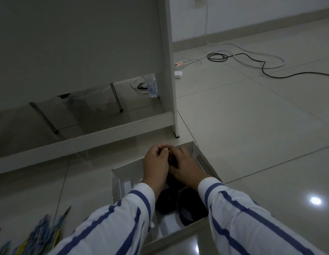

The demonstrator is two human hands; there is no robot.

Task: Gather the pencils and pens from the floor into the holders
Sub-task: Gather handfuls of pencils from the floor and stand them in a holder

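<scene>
Both hands meet over the far end of a shallow white box (pixel 206 159) on the floor. My left hand (pixel 156 161) and my right hand (pixel 185 164) close together around a small dark bundle (pixel 172 157); what it is cannot be made out. Inside the box, two dark round holders (pixel 191 207) lie below my wrists, partly hidden by my striped sleeves. A heap of blue and yellow pencils and pens (pixel 40 234) lies on the tiles at the lower left, left of my left forearm.
A white desk frame (pixel 169 70) with a low crossbar (pixel 86 138) stands just beyond the box. A plastic bottle (pixel 152 86) sits under it. A power strip (pixel 179 64), a white adapter and black and white cables (pixel 252 59) trail over the tiled floor at the back right.
</scene>
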